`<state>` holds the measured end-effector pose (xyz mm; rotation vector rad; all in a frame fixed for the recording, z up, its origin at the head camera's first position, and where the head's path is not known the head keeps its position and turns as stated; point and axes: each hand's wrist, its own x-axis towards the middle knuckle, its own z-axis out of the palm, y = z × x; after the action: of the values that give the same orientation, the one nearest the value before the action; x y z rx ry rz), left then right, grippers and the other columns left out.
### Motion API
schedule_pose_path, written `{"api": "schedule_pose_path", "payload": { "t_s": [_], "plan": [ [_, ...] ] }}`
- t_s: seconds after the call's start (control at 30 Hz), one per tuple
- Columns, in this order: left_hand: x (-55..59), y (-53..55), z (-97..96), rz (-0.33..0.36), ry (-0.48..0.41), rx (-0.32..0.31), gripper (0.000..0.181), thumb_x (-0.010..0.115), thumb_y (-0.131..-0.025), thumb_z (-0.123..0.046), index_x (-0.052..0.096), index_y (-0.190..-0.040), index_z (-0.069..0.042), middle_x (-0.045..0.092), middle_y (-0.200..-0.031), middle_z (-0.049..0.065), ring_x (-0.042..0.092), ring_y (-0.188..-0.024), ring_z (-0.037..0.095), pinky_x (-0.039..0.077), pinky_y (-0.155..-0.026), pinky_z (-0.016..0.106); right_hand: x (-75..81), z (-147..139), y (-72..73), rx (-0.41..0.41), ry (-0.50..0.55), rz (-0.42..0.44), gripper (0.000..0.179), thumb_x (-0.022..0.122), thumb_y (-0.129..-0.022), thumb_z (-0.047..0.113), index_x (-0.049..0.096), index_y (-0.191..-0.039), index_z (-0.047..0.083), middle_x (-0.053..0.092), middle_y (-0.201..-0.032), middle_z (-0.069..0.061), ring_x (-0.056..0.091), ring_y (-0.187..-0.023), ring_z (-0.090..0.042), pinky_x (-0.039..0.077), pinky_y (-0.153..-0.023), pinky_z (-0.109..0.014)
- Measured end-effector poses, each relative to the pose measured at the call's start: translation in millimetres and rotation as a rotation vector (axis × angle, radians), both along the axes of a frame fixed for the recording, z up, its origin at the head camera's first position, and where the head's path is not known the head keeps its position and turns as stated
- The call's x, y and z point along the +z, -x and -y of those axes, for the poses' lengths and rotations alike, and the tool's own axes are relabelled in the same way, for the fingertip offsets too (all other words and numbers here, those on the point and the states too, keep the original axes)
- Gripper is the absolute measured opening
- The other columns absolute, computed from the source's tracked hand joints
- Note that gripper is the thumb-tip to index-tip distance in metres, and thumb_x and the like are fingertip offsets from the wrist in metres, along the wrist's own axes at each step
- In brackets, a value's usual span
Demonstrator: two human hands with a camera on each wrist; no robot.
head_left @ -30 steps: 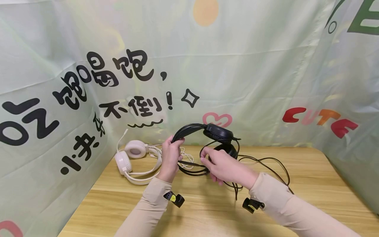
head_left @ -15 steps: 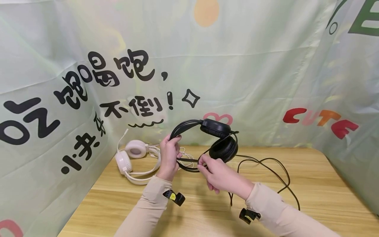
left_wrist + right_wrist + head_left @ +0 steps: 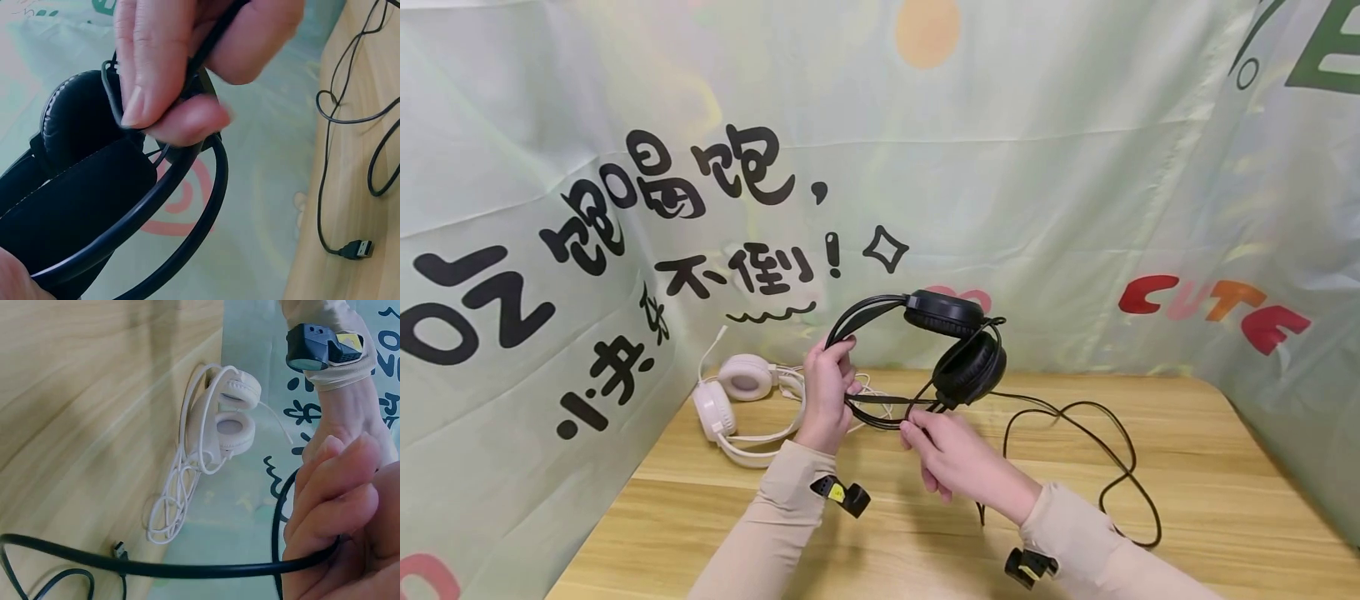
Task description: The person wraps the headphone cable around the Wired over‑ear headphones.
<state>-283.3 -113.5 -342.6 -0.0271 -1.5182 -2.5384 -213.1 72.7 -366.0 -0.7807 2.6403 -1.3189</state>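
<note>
Black over-ear headphones (image 3: 943, 312) are held up above the table, ear cups toward the right. My left hand (image 3: 826, 392) grips them by the headband. Just below the lower ear cup, my right hand (image 3: 962, 458) pinches the black cable (image 3: 187, 570) between thumb and fingers. That cable runs through the curled fingers in the right wrist view. Its USB plug (image 3: 357, 250) hangs over the wooden surface in the left wrist view. Part of the headband is hidden behind the left fingers.
A white headset (image 3: 747, 377) with a thin boom mic lies on the wooden table (image 3: 1210, 467) at the left, its white cord (image 3: 172, 512) bundled beside it. Loops of black cable spread over the table's right side. Printed cloth walls (image 3: 1037, 183) stand behind and at both sides.
The black headphones have risen slightly in my left hand. My right hand has moved down from beside the lower ear cup, pinching the cable. The cable loop on the right has shifted toward me.
</note>
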Motion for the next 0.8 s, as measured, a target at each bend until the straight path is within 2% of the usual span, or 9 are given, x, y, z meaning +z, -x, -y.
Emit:
{"api": "schedule_pose_path", "payload": {
  "t_s": [0.23, 0.47, 0.67, 0.8],
  "plan": [
    [1.2, 0.6, 3.8, -0.008, -0.036, -0.013, 0.024, 0.056, -0.098, -0.007, 0.047, -0.078, -0.016, 0.026, -0.054, -0.012, 0.024, -0.042, 0.001, 0.023, -0.043, 0.015, -6.4, -6, 0.4, 0.022, 0.008, 0.003, 0.032, 0.048, -0.116, 0.030, 0.060, -0.092, 0.013, 0.055, -0.050, 0.005, 0.050, -0.035, -0.006, 0.047, -0.035, -0.032],
    [1.6, 1.2, 7.8, -0.014, -0.038, -0.038, 0.027, 0.054, -0.100, -0.005, 0.047, -0.076, -0.016, 0.027, -0.053, -0.012, 0.025, -0.040, 0.000, 0.023, -0.041, 0.015, -11.2, -12, 0.3, 0.057, -0.016, 0.032, 0.030, 0.048, -0.116, 0.027, 0.063, -0.092, 0.016, 0.051, -0.048, 0.009, 0.044, -0.034, -0.003, 0.039, -0.036, -0.024],
    [1.6, 1.4, 11.7, 0.005, -0.056, -0.088, 0.027, 0.054, -0.101, -0.006, 0.048, -0.076, -0.016, 0.028, -0.051, -0.011, 0.024, -0.041, 0.001, 0.023, -0.040, 0.014, -16.4, -17, 1.2, 0.063, -0.011, 0.040, 0.031, 0.051, -0.115, 0.033, 0.068, -0.094, 0.017, 0.052, -0.050, 0.007, 0.043, -0.037, -0.001, 0.038, -0.036, -0.022],
    [2.9, 1.8, 14.5, 0.015, -0.074, -0.152, 0.026, 0.054, -0.101, -0.008, 0.048, -0.077, -0.017, 0.028, -0.052, -0.011, 0.024, -0.041, 0.001, 0.022, -0.039, 0.014, -18.0, -22, 2.4, 0.073, -0.002, 0.062, 0.031, 0.054, -0.113, 0.035, 0.070, -0.094, 0.017, 0.052, -0.053, 0.007, 0.046, -0.041, -0.003, 0.039, -0.037, -0.022]
  ]
}}
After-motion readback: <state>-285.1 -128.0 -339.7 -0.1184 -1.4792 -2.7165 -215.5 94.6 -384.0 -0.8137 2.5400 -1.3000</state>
